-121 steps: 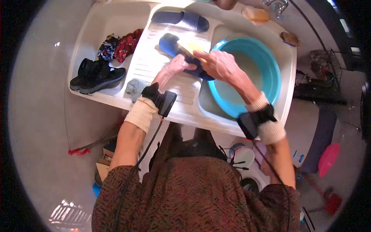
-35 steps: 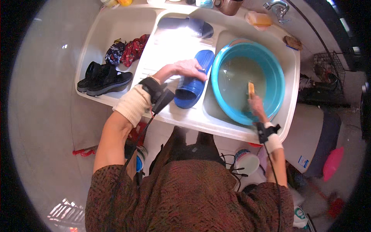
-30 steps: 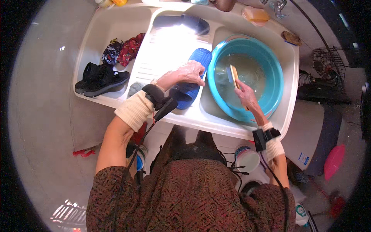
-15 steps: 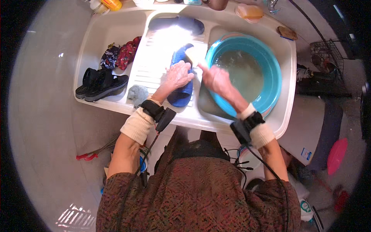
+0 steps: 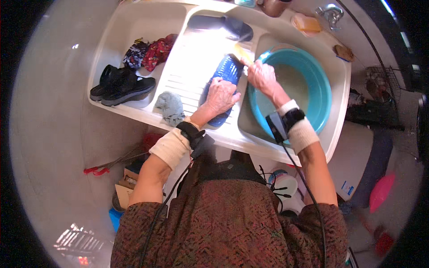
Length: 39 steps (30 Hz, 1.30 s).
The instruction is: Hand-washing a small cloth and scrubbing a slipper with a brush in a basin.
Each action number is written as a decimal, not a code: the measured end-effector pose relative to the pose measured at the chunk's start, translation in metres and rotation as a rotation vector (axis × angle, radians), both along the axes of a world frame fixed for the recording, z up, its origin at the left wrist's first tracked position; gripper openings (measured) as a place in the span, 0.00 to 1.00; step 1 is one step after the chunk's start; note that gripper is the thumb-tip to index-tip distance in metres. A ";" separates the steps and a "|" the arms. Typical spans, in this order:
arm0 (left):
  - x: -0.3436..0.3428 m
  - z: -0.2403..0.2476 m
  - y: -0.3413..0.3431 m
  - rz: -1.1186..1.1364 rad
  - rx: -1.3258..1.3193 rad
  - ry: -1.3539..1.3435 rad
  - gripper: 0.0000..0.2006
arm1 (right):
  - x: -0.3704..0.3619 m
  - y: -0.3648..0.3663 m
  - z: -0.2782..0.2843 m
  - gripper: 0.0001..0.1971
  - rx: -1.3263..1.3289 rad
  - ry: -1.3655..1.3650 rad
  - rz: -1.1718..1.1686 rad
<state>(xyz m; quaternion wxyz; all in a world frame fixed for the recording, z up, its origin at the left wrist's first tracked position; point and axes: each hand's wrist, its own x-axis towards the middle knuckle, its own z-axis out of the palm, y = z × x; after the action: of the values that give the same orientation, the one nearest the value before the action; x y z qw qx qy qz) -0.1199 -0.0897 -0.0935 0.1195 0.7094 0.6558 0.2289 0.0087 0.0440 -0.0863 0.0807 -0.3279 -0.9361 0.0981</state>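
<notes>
While the left hand (image 5: 221,96) bears down on the ridged blue slipper (image 5: 229,69), its fingers are bent over and clamped across the middle. Right hand (image 5: 263,78): fingers closed round the handle of a yellow brush (image 5: 244,54), held at the slipper's far right corner. Brush head lost in glare and blur; cannot tell whether bristles touch. Slipper lies on the white ribbed drainboard (image 5: 176,82), ridged face up, far end leaning right.

Around it: crumpled grey cloth (image 5: 170,107) near left on the board; round turquoise plastic basin (image 5: 322,89) just right, cloudy water inside. Dark blue slipper (image 5: 239,29) across the board's far end, in neither hand. Left compartment: black strapped sandals (image 5: 127,91) near, red floral cloth (image 5: 158,52) beyond. Far right rim: orange soap bar (image 5: 307,23), below a metal tap (image 5: 331,15).

Progress, my judgement: scrubbing of the blue slipper looks under way, unfinished while brush and slipper are both held. How much is done I cannot judge; nor whether the dark blue one has had its turn. Sandals appear untouched.

Writing: small blue-and-white label (image 5: 347,187) on the right, too small to read. No brand legible.
</notes>
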 end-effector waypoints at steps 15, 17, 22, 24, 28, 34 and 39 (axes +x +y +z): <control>-0.007 -0.014 -0.008 0.009 -0.009 0.011 0.13 | -0.010 -0.021 0.021 0.22 -0.089 -0.198 0.226; -0.007 -0.012 -0.007 0.061 0.012 -0.019 0.12 | 0.001 -0.040 0.018 0.26 -0.136 -0.241 0.251; -0.004 -0.011 0.002 0.008 -0.026 0.034 0.12 | -0.011 0.009 0.009 0.22 -0.052 -0.143 0.066; -0.007 -0.016 -0.005 0.025 -0.012 0.049 0.12 | -0.007 -0.007 0.015 0.21 -0.159 -0.211 0.106; -0.006 -0.005 -0.002 0.055 -0.018 0.028 0.11 | 0.028 -0.029 0.010 0.23 -0.158 -0.254 0.127; -0.008 -0.013 -0.003 0.019 -0.044 0.030 0.11 | 0.001 -0.007 0.010 0.21 -0.054 -0.237 0.082; 0.001 -0.004 -0.001 0.034 -0.054 0.041 0.11 | 0.016 0.000 -0.008 0.23 -0.010 -0.176 0.020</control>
<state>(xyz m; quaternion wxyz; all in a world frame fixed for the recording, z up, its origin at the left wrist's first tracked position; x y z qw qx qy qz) -0.1191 -0.0905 -0.0978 0.1213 0.6991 0.6761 0.1984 0.0248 0.0437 -0.0939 -0.0046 -0.3262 -0.9424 0.0745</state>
